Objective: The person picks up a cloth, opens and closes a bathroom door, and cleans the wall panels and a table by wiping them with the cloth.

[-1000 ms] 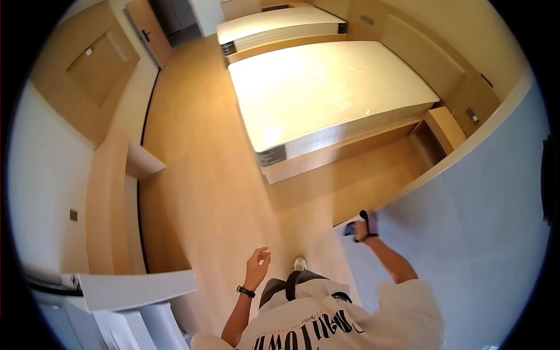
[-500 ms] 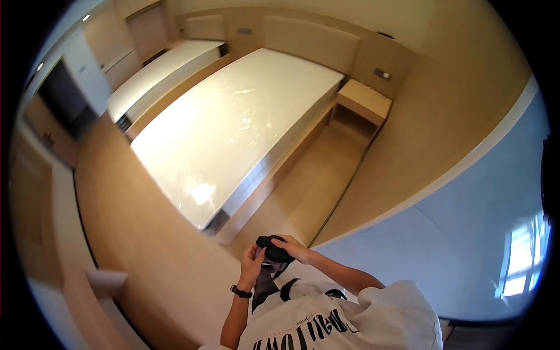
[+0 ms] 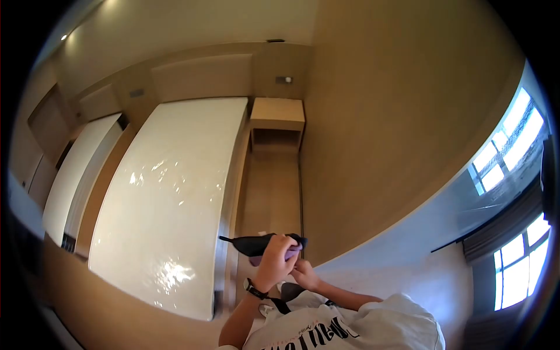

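A soft-looking black and purple item (image 3: 249,244) stretches sideways in front of my body, with a thin black strap or tip at its left end. Its exact kind I cannot make out. My left hand (image 3: 276,263), with a dark watch (image 3: 255,289) on the wrist, is wrapped around the item's right part. Close below it, my right hand (image 3: 305,276) has its fingers closed at the item's lower right edge; its fingertips are partly hidden.
A large mattress in shiny wrapping (image 3: 163,204) lies on a bed frame ahead to the left, a second mattress (image 3: 87,169) beyond it. A wooden nightstand (image 3: 278,111) stands by the wood-toned wall (image 3: 396,134). Windows (image 3: 522,262) and dark curtains (image 3: 501,219) are at right.
My view has swung to the right, bringing the windows in. The item, earlier a compact dark bundle between both hands, now extends leftward from my left hand and shows its purple part.
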Demonstrator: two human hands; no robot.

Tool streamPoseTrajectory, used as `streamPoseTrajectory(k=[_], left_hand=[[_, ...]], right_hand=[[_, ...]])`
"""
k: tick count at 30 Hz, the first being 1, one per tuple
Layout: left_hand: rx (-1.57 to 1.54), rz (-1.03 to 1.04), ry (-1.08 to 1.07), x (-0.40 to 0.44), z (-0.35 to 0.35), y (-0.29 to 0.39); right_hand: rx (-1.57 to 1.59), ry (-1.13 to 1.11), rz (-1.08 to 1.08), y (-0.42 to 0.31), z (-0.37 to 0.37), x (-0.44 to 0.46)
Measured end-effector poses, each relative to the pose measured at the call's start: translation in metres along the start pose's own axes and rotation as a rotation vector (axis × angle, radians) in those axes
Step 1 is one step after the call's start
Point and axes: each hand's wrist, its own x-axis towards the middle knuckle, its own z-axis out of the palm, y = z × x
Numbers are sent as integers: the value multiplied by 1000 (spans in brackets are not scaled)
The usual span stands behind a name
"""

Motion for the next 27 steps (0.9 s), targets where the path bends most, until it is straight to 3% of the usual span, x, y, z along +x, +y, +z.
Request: streamPoseTrajectory(k=[1, 3, 5, 6, 10, 11, 13, 14, 17, 21, 22, 25, 26, 27], left_hand=[[27, 5, -66, 12, -3, -4], [-9, 27, -114, 47, -10, -16], [-28, 10, -156, 80, -19, -26], [-45, -26, -181, 96, -22, -34], [13, 8, -236, 158, -36, -79], [41, 4, -255, 171, -44, -85], [-157, -246, -321, 212, -53, -98], [-61, -91, -331, 236, -53, -113], [-72, 76, -284, 301, -43, -136], [-120, 219, -280, 366, -27, -154], [-299, 195, -329, 380, -27, -150], [-594, 257, -427, 425, -16, -162], [-640, 313, -500, 440, -11, -167], [-691, 373, -577, 457, -6, -175]], right_hand=[[68, 137, -35, -9, 1, 9], [-25, 172, 3, -19, -13, 40], [145, 424, -105, -22, -14, 70], [-23, 484, -249, -16, -16, 88], [-71, 584, -463, -23, -29, 183], [-38, 589, -465, -22, -25, 206], [352, 631, -345, -28, -32, 259], [374, 597, -384, -32, -43, 285], [454, 782, -505, -58, -67, 349], [425, 839, -608, -78, -115, 395], [336, 715, -585, -94, -135, 393], [603, 501, -596, -107, -168, 413], [347, 750, -771, -125, -184, 424], [208, 845, -810, -130, -202, 430]])
